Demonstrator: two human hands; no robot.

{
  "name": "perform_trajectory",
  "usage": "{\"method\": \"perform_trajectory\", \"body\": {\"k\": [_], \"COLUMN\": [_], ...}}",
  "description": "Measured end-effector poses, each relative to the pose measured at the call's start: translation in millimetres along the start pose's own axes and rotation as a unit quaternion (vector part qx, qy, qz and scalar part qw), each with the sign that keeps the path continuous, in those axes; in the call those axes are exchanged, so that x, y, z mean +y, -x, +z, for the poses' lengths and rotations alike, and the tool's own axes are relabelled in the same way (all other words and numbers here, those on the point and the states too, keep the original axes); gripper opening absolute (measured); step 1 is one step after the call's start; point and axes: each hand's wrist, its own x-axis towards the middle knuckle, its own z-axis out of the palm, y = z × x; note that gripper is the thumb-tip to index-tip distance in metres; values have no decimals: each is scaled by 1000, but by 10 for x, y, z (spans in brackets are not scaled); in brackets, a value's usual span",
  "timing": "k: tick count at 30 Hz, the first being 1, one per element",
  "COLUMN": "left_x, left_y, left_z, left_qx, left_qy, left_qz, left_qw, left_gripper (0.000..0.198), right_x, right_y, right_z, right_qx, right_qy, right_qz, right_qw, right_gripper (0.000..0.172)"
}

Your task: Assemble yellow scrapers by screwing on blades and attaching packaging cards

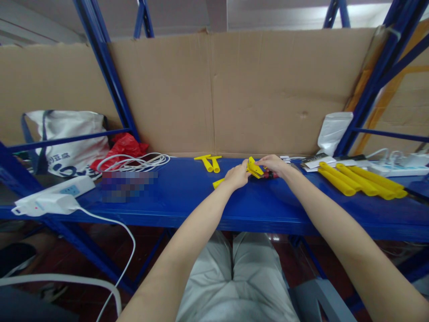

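My left hand is closed around a yellow T-shaped tool that looks like a scraper. The end of its handle sticks out to the left below my wrist, and its wide head points right. At the head's right side is my right hand, fingers bent and touching its edge; anything small between those fingertips is hidden. Just beneath the right hand lies a red and black hand tool, partly covered. Behind my left hand, two more yellow T-shaped pieces lie side by side on the blue shelf.
Several yellow tubes lie at the right, by a white power strip and flat packets. On the left are another power strip, coiled white cable, a red bag and a cloth tote. Cardboard walls the back.
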Motion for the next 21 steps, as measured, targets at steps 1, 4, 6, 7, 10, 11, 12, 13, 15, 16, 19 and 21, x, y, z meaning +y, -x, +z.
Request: {"method": "perform_trajectory", "body": {"k": [1, 4, 6, 7, 10, 11, 12, 13, 15, 16, 19, 21], "left_x": [-2, -8, -12, -12, -7, -5, -2, 1, 7, 10, 14, 12], "left_y": [-2, -9, -12, -11, -7, -5, -3, -1, 4, 7, 19, 26], "left_z": [1, 7, 11, 12, 11, 9, 7, 5, -1, -5, -13, -15], "left_qx": [0, 3, 7, 8, 8, 8, 8, 9, 11, 12, 15, 19], "left_qy": [0, 0, 1, 2, 3, 2, 2, 2, 2, 1, -1, -4], "left_qz": [0, 1, 3, 3, 2, 1, 1, 0, 0, -1, 1, 13], "left_qw": [1000, 1000, 1000, 1000, 1000, 1000, 1000, 1000, 1000, 1000, 1000, 1000], "left_gripper": [55, 55, 55, 55, 55, 55, 55, 55, 54, 53, 47, 41], "right_x": [-4, -23, -38, -44, -52, -51, -49, -47, -44, -45, -55, -65], "right_y": [3, 22, 42, 51, 70, 73, 75, 78, 82, 83, 87, 90], "right_z": [2, 6, 12, 15, 26, 28, 29, 30, 30, 31, 41, 56], "right_qx": [3, 2, -4, -5, 0, 4, 7, 8, 8, 5, 6, 19], "right_qy": [6, 12, 5, 1, -3, -2, -1, 1, 3, 3, 6, 12], "right_qz": [-4, -6, -4, -4, -7, -8, -10, -11, -15, -18, -26, -23], "right_qw": [1000, 1000, 1000, 1000, 1000, 1000, 1000, 1000, 1000, 1000, 1000, 999], "right_gripper": [22, 19, 18, 18, 17, 18, 18, 18, 18, 18, 20, 21]}}
